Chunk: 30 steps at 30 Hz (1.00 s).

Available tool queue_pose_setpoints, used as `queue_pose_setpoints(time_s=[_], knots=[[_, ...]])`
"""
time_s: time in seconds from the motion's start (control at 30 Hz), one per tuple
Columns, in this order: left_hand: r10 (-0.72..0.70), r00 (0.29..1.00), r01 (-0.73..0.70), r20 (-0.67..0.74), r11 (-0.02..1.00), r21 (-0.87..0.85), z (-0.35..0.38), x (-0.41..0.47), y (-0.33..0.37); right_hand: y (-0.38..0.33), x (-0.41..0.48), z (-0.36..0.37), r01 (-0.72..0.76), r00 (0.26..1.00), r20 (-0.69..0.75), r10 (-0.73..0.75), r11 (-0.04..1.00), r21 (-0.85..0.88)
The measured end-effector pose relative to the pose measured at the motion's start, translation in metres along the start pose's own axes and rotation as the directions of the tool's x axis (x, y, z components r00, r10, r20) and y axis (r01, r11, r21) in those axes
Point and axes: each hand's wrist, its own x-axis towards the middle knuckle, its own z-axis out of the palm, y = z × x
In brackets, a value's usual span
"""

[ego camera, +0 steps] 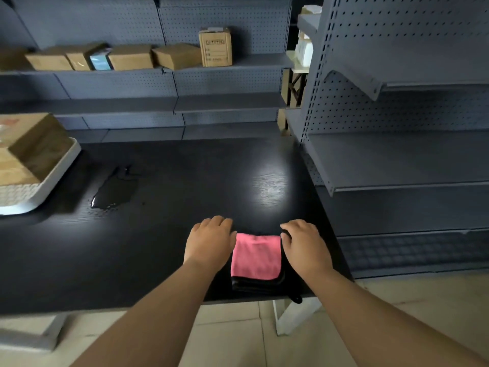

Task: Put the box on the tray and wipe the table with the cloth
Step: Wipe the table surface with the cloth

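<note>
A folded pink cloth (256,255) with a black underside lies near the front edge of the black table (185,181). My left hand (210,241) lies palm down at its left edge and my right hand (304,242) at its right edge, thumbs touching the cloth. A brown cardboard box (31,144) sits in the white tray (53,178) at the table's far left. A puddle of liquid (116,189) glistens on the table just right of the tray.
Grey pegboard shelving runs behind the table, carrying several cardboard boxes (132,58). More grey shelves (397,160) stand close on the right, overhanging the table's right edge. Tiled floor and a white table leg (291,316) show below.
</note>
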Motion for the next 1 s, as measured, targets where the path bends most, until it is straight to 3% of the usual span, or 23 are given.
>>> queue_pose_setpoints(time_s=[0.17, 0.47, 0.77, 1.0], knots=[[0.101, 0.987, -0.098, 0.122, 0.995, -0.036, 0.026, 0.005, -0.003, 0.005, 0.002, 0.027, 0.039, 0.996, 0.081, -0.04, 0.999, 0.006], [0.265, 0.903, -0.252, 0.339, 0.964, -0.083, 0.055, 0.011, -0.009, 0.017, -0.001, 0.053, 0.111, 0.968, 0.231, -0.1, 0.993, -0.037], [0.329, 0.877, -0.272, 0.351, 0.941, -0.203, 0.067, 0.012, -0.01, 0.016, -0.006, 0.051, 0.135, 0.954, 0.277, -0.111, 0.988, -0.069], [0.324, 0.895, -0.256, 0.306, 0.936, -0.243, 0.075, 0.012, -0.008, 0.011, -0.006, 0.058, 0.091, 0.96, 0.268, -0.081, 0.996, -0.026]])
